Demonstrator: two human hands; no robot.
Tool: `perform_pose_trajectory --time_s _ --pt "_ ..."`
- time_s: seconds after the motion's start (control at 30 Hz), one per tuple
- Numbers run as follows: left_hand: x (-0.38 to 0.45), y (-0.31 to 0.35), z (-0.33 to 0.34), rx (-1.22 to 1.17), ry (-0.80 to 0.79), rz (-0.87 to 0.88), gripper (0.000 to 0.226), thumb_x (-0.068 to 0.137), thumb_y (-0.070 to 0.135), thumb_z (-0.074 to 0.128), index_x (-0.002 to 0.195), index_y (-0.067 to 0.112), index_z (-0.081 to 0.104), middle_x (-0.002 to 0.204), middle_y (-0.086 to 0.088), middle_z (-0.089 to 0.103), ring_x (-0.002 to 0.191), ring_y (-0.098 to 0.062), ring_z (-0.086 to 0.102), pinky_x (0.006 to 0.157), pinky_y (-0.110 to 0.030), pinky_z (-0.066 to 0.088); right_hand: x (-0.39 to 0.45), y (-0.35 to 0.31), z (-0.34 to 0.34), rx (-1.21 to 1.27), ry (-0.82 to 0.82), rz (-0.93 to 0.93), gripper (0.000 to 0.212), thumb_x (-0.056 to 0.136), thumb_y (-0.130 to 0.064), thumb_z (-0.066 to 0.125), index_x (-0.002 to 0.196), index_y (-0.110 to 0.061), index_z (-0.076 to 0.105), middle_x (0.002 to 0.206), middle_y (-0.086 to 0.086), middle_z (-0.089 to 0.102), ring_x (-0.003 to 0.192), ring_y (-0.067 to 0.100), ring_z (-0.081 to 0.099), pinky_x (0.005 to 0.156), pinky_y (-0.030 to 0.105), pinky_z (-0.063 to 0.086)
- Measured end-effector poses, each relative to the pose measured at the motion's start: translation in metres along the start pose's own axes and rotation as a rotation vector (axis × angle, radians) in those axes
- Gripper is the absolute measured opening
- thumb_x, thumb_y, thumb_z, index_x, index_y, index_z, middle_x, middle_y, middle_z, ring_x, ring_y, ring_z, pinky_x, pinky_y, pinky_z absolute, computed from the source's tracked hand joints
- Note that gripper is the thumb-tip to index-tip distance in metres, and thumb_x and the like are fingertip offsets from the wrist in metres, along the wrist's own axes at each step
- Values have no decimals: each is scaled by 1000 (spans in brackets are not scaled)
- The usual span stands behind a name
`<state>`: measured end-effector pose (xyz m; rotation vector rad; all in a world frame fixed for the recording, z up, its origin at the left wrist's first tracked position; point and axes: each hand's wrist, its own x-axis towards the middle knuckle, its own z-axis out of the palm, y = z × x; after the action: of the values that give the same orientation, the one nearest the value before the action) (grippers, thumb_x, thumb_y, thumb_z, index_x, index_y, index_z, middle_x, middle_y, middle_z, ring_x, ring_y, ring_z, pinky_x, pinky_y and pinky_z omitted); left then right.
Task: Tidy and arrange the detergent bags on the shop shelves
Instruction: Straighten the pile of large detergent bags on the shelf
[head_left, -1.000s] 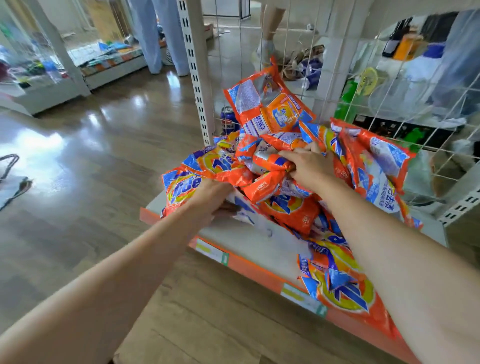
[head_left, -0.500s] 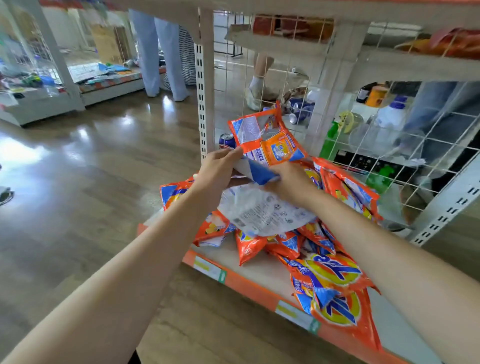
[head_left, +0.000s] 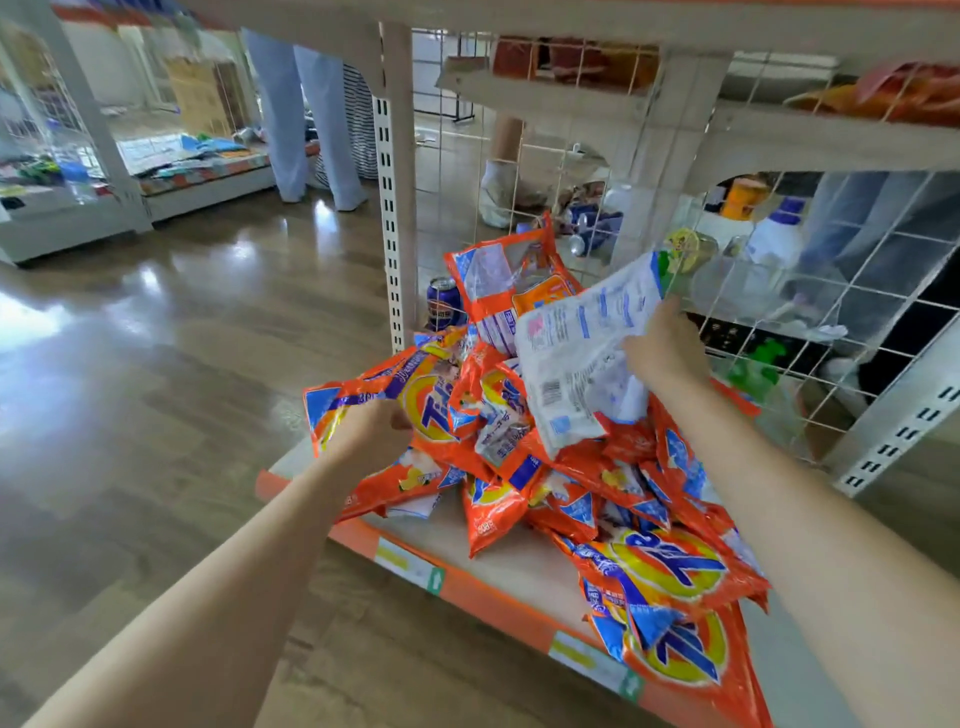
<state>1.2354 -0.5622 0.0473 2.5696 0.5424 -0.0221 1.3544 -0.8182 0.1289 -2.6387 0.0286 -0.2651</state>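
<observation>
Low on the shelf (head_left: 519, 566), orange bags (head_left: 665, 566) lie messy. Left hand (head_left: 371, 434) grips one at 9 o'clock; right hand (head_left: 662, 345) lifts a white-backed bag (head_left: 582, 343). Most tidying is left.

A pale shelf (head_left: 524, 571) with an orange front edge bears heaped detergent bags (head_left: 660, 571).

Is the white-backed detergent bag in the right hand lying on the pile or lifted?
Lifted: right hand holds white-backed bag raised, printed back showing.
</observation>
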Motion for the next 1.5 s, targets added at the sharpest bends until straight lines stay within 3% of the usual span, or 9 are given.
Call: perform_pose_trajectory --time_s 0.1,0.2,0.53,0.67,0.8,0.9,1.13,1.33,1.5 --pt "8 -20 10 162 -30 -4 20 86 18 58 102 8 65 111 -11 64 102 -29 58 75 -28 43 -4 -4 3 -332 291 -304 57 86 0 47 141 2 29 139 24 36 125 39 36 94 47 37" --pt "13 -37 14 231 -19 -46 24 87 23 57 101 5 63 117 -14 57 105 -30 55 77 -31 45 -15 -16 18 -425 483 -672 43 73 5 43 114 3 58 122 25 52 115 37 43 97 50 38" --pt "7 -74 55 567 -86 77 105 70 37 76 149 32 7 151 -8 4 139 -40 11 102 -48 37 -94 -61 157 -386 -199 -1343 8 54 -12 71 55 -17 65 58 -3 59 63 20 61 51 23 46" --pt "17 -99 60 395 -52 -19 102 79 11 65 148 45 -3 156 -11 -6 128 -41 40 92 -41 47 -127 -50 207 -455 -265 -1384 27 63 -13 38 48 -18 60 52 -6 55 54 14 57 46 20 39" --pt "35 -95 29 -65 266 29 68 70 -1 65 132 26 55 141 -4 48 118 -28 55 87 -33 43 -143 -56 235 -613 -311 -1208 26 63 -19 44 55 -15 68 54 -4 57 52 15 55 47 20 38" --pt "46 -78 5 -165 425 63 54 68 -1 66 118 18 67 126 -5 63 115 -25 58 90 -29 41 -138 -68 237 -668 -342 -1143 9 55 -16 59 48 -16 64 51 -1 54 50 17 53 48 21 40" --pt "49 -83 11 -237 340 -17 55 68 -4 63 119 17 66 128 -7 60 117 -29 54 92 -31 42 -118 -67 206 -596 -363 -1238 29 26 -20 81 37 -19 54 37 -5 50 34 11 50 53 19 45" --pt "50 -83 13 -208 240 -24 53 73 -1 63 124 14 62 131 -12 55 120 -33 51 97 -35 42 -131 -50 163 -388 -326 -1452 19 59 -11 45 50 -21 60 46 -7 55 42 13 53 47 19 36" --pt "32 -67 5 82 -204 -105 58 81 15 61 136 12 44 128 -12 51 108 -29 55 82 -33 47 -120 -29 116 -303 -310 -1224 30 66 -10 38 60 -19 66 54 -5 61 50 17 61 41 19 36"
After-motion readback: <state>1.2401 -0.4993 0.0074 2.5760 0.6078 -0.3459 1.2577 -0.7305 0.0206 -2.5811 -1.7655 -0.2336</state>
